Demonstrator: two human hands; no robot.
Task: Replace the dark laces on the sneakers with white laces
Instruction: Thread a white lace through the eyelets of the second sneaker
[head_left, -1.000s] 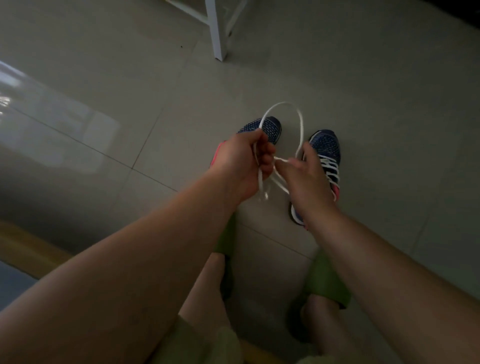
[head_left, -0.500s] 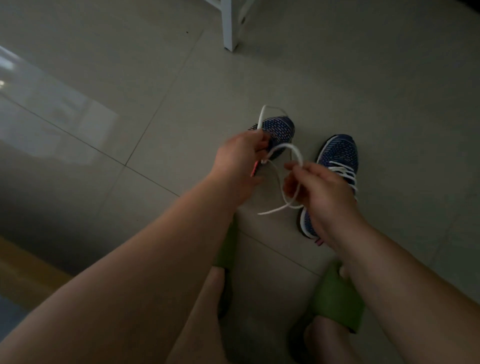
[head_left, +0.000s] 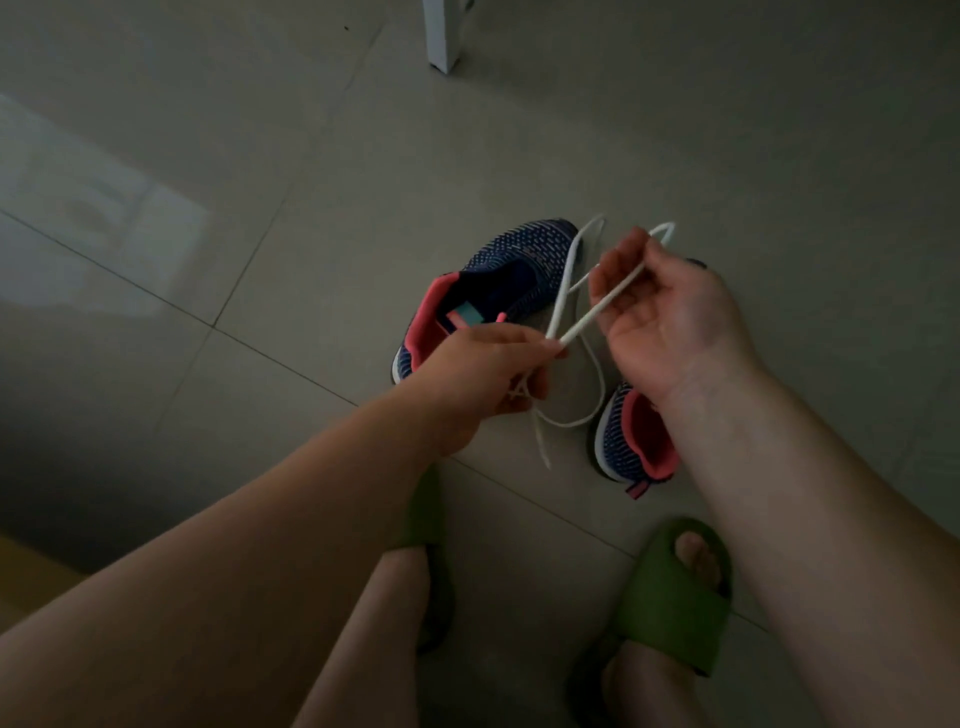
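Above 2 sneakers (head_left: 511, 270), white lace (head_left: 597, 306) stretched between left hand (head_left: 483, 382), right hand (head_left: 660, 306)

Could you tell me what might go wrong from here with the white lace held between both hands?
1. The white lace is doubled and looped between the left hand and right hand; it may tangle.
2. Its loose end dangles near the floor and could snag.
3. The dim light may make the left sneaker eyelets hard to find.

Tiled floor (head_left: 311, 156) — two sneakers (head_left: 498, 291) side by side, green slippers (head_left: 670, 597), white furniture leg (head_left: 441, 36).
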